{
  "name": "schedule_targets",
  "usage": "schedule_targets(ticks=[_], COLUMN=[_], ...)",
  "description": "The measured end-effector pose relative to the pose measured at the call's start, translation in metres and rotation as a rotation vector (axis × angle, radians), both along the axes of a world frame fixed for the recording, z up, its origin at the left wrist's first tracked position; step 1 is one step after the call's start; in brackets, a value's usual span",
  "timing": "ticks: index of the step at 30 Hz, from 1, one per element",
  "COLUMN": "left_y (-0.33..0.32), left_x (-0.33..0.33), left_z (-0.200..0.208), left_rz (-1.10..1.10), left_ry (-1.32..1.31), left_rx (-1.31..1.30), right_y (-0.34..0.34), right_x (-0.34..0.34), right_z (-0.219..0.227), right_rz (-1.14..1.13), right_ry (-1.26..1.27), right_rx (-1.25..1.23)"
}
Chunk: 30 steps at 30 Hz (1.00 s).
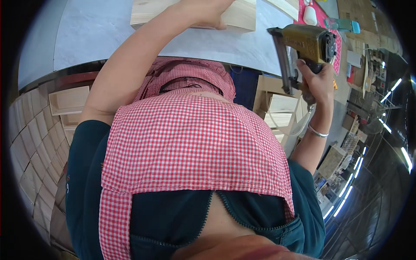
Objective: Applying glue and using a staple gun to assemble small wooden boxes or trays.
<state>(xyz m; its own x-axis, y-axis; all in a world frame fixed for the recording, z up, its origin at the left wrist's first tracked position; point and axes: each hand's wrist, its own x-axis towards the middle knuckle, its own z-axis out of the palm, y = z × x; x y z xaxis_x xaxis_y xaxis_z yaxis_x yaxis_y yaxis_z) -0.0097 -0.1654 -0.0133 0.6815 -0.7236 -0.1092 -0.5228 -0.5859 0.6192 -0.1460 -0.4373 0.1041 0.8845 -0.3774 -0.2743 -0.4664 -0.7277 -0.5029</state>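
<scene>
At the top edge, my left hand point(212, 14) is on a pale, box-like wooden piece point(243, 19), its thumb bent down over the near side. The upper edge of the picture cuts off the other fingers. My right hand point(320, 80) is closed round the grip of a pneumatic nail gun point(303, 39), with a brass-coloured body and dark magazine. The gun is held up to the right of the wooden piece, apart from it. An air hose point(303, 123) runs down from the handle by my wrist.
The wooden piece lies on a light grey worktable point(95, 37). A white bottle point(310, 15) and a teal object point(343, 24) stand on pink cloth point(320, 8) at the far right. Wooden trays point(69, 100) are stacked at left; more wooden pieces point(281, 104) lie below the table's right side.
</scene>
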Motion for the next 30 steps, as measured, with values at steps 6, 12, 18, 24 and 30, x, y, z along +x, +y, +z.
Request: schedule_targets(ticks=[6, 12, 18, 24, 30], left_y=[-0.004, -0.005, -0.005, 0.034, 0.145], left_x=[0.002, 0.003, 0.004, -0.004, -0.016], left_z=[-0.004, -0.013, -0.012, 0.006, -0.008], left_rz=[-0.014, -0.009, -0.014, -0.008, 0.255], left_ry=[-0.018, -0.067, -0.001, 0.283, 0.037], left_rx=[-0.011, -0.057, -0.017, -0.023, 0.219], right_y=[0.023, 0.029, 0.030, 0.040, 0.046], right_x=[0.000, 0.002, -0.003, 0.001, -0.011], right_z=[0.002, 0.000, -0.010, -0.007, 0.001], right_rz=[0.079, 0.074, 0.058, 0.059, 0.068], right_ry=[0.045, 0.051, 0.019, 0.040, -0.019], right_rx=[0.080, 0.124, 0.151, 0.102, 0.090])
